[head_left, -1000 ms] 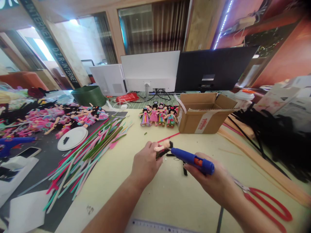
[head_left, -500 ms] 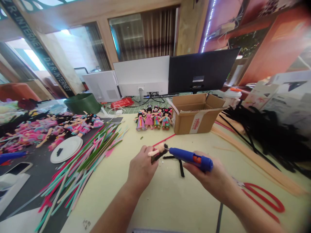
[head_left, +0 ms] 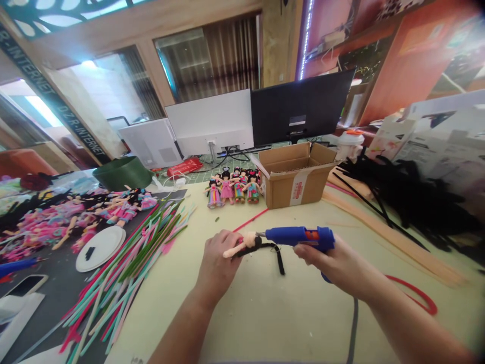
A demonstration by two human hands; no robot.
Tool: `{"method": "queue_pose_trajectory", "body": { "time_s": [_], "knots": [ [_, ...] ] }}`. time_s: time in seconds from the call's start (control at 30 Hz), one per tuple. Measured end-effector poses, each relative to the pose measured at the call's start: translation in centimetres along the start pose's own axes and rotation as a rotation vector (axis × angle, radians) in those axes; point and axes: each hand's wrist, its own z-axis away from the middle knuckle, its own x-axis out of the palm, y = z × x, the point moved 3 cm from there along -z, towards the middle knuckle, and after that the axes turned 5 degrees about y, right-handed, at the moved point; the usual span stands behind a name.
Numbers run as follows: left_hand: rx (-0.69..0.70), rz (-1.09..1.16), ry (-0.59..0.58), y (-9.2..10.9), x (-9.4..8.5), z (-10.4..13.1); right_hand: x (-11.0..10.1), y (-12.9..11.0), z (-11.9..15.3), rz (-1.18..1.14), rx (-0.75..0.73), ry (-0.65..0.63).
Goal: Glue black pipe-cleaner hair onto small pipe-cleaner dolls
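Note:
My left hand (head_left: 220,263) is closed round a small doll (head_left: 248,243) with pale arms and black hair, held sideways above the table. In my right hand (head_left: 322,258) is a blue glue gun (head_left: 299,236), pointing left, its metal tip at the doll's head. Whether the tip touches the head cannot be made out. A black fuzzy strip (head_left: 279,260) lies on the table just right of the doll. Behind it, a thin red stem (head_left: 252,219) rests on the table.
Finished dolls (head_left: 233,189) stand beside an open cardboard box (head_left: 293,187). Coloured stems (head_left: 140,258), a white plate (head_left: 101,247) and piled dolls (head_left: 56,217) lie left. Red-handled scissors (head_left: 417,293), peach strips (head_left: 394,242) and a black fuzzy heap (head_left: 413,197) are right.
The glue gun has turned closer to level, and its tip has shifted to the upper side of the doll's head. The doll is tilted differently in my left hand. The whole view has shifted slightly.

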Motion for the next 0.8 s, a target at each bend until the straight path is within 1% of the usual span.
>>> {"method": "queue_pose_trajectory", "body": {
  "time_s": [0.17,0.37,0.53,0.8],
  "knots": [
    [0.007,-0.044,-0.007,0.01,-0.01,-0.17,-0.03,0.43,0.31,-0.005,-0.003,-0.077],
    [0.014,-0.056,-0.002,0.04,-0.17,-0.08,-0.01,0.4,0.43,-0.014,-0.001,-0.107],
    [0.01,-0.054,-0.009,0.14,-0.39,-0.08,-0.05,-0.01,0.47,0.015,0.019,-0.104],
    [-0.002,-0.073,-0.02,0.21,-0.44,-0.11,0.16,0.52,0.36,0.073,0.037,-0.078]
  ]
}}
